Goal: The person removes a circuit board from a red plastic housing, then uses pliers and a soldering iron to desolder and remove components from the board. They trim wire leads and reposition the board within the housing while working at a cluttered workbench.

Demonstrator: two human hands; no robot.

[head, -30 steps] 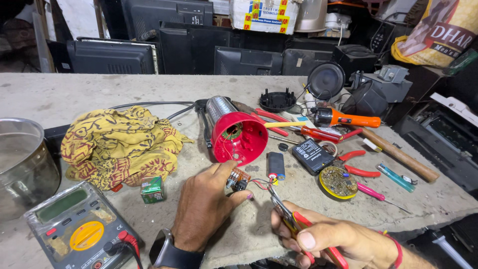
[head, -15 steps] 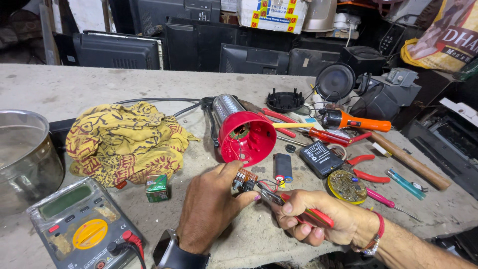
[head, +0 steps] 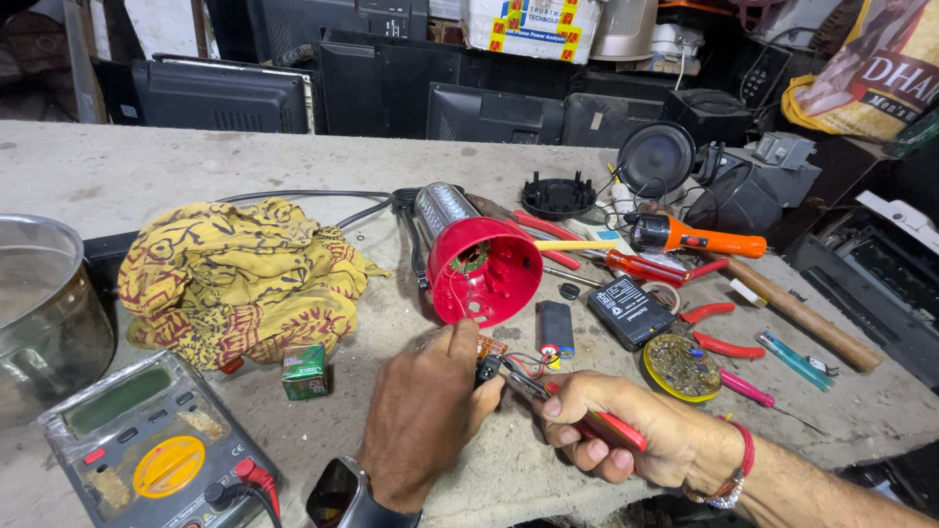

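My left hand (head: 423, 411) pinches a small circuit board (head: 490, 355) with red and black wires, just in front of an open red torch housing (head: 481, 269) lying on its side. My right hand (head: 626, 435) grips red-handled pliers (head: 572, 409), and their jaws touch the board from the right. A black watch (head: 337, 494) is on my left wrist and a red thread band (head: 740, 469) on my right wrist. A small dark cylinder (head: 556, 328) lies just beyond the board.
A multimeter (head: 147, 455) with red and black leads sits at the front left, a steel pot (head: 44, 313) at far left, a yellow patterned cloth (head: 240, 279) and small green box (head: 304, 371) nearby. Screwdrivers, a black battery (head: 631, 311), orange torch (head: 685, 235) and hammer handle (head: 802, 313) lie right.
My right hand has moved left and forward, bringing the pliers' jaws onto the small board. My left hand has stayed on the board. The view has shifted slightly.
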